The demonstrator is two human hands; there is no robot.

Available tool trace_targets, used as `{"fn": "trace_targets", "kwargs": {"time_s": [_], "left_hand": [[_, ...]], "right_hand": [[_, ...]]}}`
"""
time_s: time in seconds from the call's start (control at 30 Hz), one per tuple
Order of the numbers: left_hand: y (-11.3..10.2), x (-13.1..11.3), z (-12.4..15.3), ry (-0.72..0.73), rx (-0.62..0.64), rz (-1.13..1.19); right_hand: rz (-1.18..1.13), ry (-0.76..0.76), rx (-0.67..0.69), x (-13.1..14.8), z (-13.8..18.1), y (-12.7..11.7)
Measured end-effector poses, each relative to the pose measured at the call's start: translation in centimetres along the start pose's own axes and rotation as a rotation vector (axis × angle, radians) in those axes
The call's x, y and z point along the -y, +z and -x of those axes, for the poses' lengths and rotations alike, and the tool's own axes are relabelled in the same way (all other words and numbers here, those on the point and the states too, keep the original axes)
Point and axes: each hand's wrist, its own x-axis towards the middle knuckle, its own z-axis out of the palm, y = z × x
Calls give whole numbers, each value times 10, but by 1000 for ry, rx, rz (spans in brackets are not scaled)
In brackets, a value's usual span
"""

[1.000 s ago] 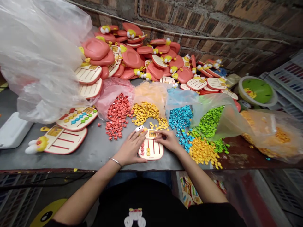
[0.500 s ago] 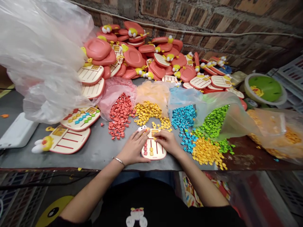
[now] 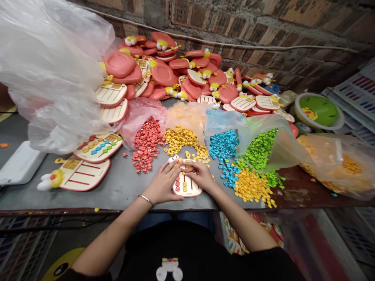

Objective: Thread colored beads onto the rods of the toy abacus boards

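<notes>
A cream toy board (image 3: 192, 190) with slots and a white-eyed head lies flat on the table in front of me. Red pieces (image 3: 177, 182) fill part of its left slot, and a couple of yellow pieces (image 3: 184, 186) sit in the slot beside it. My left hand (image 3: 164, 181) grips the board's left side, fingers over the top and thumb along the lower edge. Over the board's upper right, my right hand (image 3: 201, 175) is closed with its fingertips pressed together at the slots. Whatever is between those fingertips is hidden.
Spilling from bags behind the board are red (image 3: 146, 144), yellow (image 3: 181, 139), blue (image 3: 224, 144) and green pieces (image 3: 262, 148). More yellow pieces (image 3: 253, 187) lie at right. Two boards (image 3: 84, 171) rest at left by a plastic bag (image 3: 64, 78). Red-backed boards (image 3: 162, 74) are heaped against the wall.
My right hand has shifted up and left across the board, its fingertips now closer to my left hand. My left hand keeps its grip. The whole view has shifted slightly.
</notes>
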Motion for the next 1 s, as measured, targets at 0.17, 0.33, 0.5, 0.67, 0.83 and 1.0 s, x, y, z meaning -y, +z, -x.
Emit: {"fn": "trace_targets", "kwargs": {"time_s": [0.17, 0.33, 0.5, 0.67, 0.83, 1.0], "left_hand": [[0, 0, 1, 13, 1, -11], [1, 0, 4, 51, -8, -9], [2, 1, 5, 63, -10, -3], [2, 1, 5, 58, -11, 5], [3, 0, 5, 59, -31, 3], [2, 0, 4, 64, -22, -1]], "right_hand": [[-119, 9, 241, -1, -9, -24], [332, -67, -18, -14, -47, -47], [853, -111, 45, -25, -64, -50], [755, -133, 18, -28, -57, -56], [285, -112, -105, -21, -44, -60], [-10, -77, 10, -14, -25, -50]]}}
